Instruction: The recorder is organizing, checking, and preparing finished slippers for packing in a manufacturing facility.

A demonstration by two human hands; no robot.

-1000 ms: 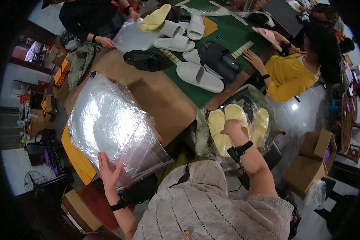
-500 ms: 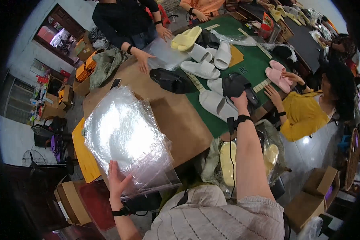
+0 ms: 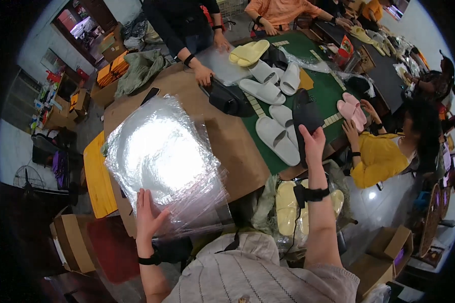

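My left hand (image 3: pixel 149 214) lies with fingers spread on the near edge of a stack of clear plastic bags (image 3: pixel 156 146), whose top shines with glare. Gripped in my right hand (image 3: pixel 313 144) are black slippers (image 3: pixel 307 108), lifted and turned so that one shows edge-on. Close beside them on the green mat rests a pair of light grey slippers (image 3: pixel 275 139). More grey slippers (image 3: pixel 262 92) lie farther back, along with a yellow pair (image 3: pixel 250 53). Another black pair (image 3: pixel 226 98) sits at the mat's left edge, under a co-worker's hand (image 3: pixel 203 74).
A brown board (image 3: pixel 237 156) borders the green mat (image 3: pixel 253 135). At the right, a person in yellow handles pink slippers (image 3: pixel 352 110). Bagged yellow slippers (image 3: pixel 286 207) lie below the table edge. A dark phone (image 3: pixel 150 95) lies beyond the bags. Cardboard boxes (image 3: pixel 384 252) stand lower right.
My right hand has lifted the black slippers, turned them and drawn them nearer. The co-worker's hand at the far left has moved onto the other black pair. My left hand stays on the bags.
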